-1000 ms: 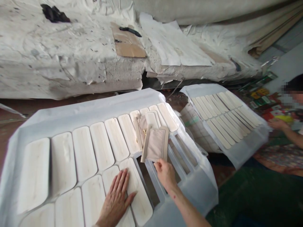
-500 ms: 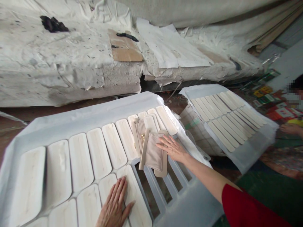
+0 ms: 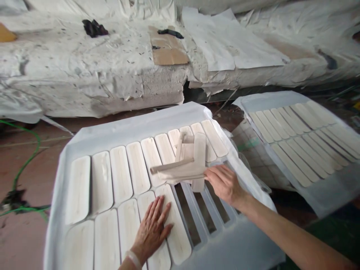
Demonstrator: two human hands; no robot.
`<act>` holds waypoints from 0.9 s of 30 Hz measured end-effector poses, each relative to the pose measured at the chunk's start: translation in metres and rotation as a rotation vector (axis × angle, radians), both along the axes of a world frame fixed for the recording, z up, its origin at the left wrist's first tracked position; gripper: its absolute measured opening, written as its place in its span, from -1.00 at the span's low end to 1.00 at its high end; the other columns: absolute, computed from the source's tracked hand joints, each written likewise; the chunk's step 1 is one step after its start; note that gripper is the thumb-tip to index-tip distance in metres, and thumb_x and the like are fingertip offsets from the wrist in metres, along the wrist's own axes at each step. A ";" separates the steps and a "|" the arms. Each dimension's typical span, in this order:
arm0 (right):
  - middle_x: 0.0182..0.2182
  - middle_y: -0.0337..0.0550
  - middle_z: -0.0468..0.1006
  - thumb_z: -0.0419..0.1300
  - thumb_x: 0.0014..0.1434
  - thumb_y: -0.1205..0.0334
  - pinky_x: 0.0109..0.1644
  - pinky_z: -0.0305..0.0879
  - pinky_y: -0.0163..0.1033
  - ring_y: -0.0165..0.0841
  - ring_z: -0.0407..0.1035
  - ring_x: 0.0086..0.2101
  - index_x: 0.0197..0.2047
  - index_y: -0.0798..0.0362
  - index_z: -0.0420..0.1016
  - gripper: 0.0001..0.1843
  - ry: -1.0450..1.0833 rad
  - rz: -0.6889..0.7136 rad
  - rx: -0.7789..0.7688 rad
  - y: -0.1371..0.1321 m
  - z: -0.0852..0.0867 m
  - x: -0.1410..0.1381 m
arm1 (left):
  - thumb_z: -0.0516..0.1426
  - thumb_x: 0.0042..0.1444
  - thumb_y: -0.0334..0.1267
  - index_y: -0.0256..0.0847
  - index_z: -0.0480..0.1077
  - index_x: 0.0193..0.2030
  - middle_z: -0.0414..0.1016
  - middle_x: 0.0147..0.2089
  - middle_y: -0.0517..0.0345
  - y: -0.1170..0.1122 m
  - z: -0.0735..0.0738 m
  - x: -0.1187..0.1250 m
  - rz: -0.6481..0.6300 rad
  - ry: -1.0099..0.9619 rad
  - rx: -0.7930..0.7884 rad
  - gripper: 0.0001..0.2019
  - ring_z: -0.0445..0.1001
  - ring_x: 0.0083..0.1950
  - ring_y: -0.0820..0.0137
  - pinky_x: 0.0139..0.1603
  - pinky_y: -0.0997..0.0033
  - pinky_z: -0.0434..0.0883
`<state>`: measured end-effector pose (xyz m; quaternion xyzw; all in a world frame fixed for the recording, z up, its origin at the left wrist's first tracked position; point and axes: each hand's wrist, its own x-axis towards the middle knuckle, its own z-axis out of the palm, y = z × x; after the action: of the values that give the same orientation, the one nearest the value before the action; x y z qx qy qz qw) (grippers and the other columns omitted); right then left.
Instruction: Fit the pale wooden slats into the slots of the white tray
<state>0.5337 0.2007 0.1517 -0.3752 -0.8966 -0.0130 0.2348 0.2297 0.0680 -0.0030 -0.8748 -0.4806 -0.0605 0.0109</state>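
The big white moulded plastic tray (image 3: 132,129) in front of me takes up most of the view, its long rounded slots laid in two rows. The far row reads as full, one pale wooden slat (image 3: 120,173) to each slot. The near row is filled from the left up to my left hand; to the right of that, four or so slots (image 3: 188,214) stand open and dark, so by my judgement most of this tray is loaded and that last stretch is left. A second tray of narrower slats (image 3: 303,140) lies to the right, apart from mine, and looks full. Behind both runs the paper-covered workbench (image 3: 84,75). My left hand (image 3: 152,228) lies flat, fingers spread, on the last filled slats of the near row, gripping nothing. My right hand (image 3: 223,183) is closed in a pinch on the end of a thin beige pouch with wooden edge strips (image 3: 180,170), held nearly edge-on above the middle of the tray, just over the first open slots. A similar strip piece (image 3: 197,150) sits behind it on the far row.
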 end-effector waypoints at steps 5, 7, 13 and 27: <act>-0.56 -0.32 0.32 0.01 0.38 0.27 -0.41 0.16 -0.29 -0.42 0.27 -0.54 -0.36 0.02 0.35 -0.75 0.356 -0.559 -0.227 -0.062 0.011 -0.005 | 0.06 0.25 0.07 -0.19 0.02 0.45 -0.02 0.49 -0.09 0.000 -0.001 -0.001 -0.018 -0.009 0.027 -0.29 -0.03 0.49 0.05 0.41 0.05 0.11; -0.58 -0.30 0.37 0.02 0.37 0.06 -0.40 0.18 -0.27 -0.38 0.28 -0.52 -0.37 0.02 0.40 -0.67 0.484 -0.784 -0.393 -0.067 0.002 0.003 | 0.06 0.26 0.06 -0.24 0.04 0.44 0.00 0.49 -0.04 0.000 -0.002 -0.002 -0.042 -0.019 0.037 -0.30 -0.03 0.49 0.07 0.43 0.04 0.06; -0.35 -0.17 0.62 0.32 0.04 -0.20 -0.25 0.41 -0.15 -0.18 0.48 -0.28 -0.16 0.02 0.53 -0.52 1.403 -1.158 -0.737 -0.072 0.008 0.047 | 0.08 0.27 0.02 -0.26 0.26 0.26 0.34 0.32 -0.04 0.012 0.004 0.021 0.080 -0.198 -0.008 -0.47 0.29 0.31 0.14 0.26 0.08 0.25; -0.28 -0.05 0.67 0.21 -0.02 -0.31 -0.19 0.47 -0.17 -0.09 0.51 -0.23 -0.26 0.03 0.56 -0.45 0.877 -1.392 -0.807 -0.169 0.013 0.093 | 0.13 0.02 -0.36 -0.23 0.33 -0.23 0.47 -0.22 -0.09 0.122 0.029 0.142 0.561 -0.492 -0.336 -0.86 0.47 -0.12 0.03 -0.10 0.01 0.33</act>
<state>0.6264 0.0312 0.1651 -0.8557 -0.2351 0.3064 0.3443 0.3719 0.1903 0.0261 -0.6590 -0.6918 -0.1830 -0.2315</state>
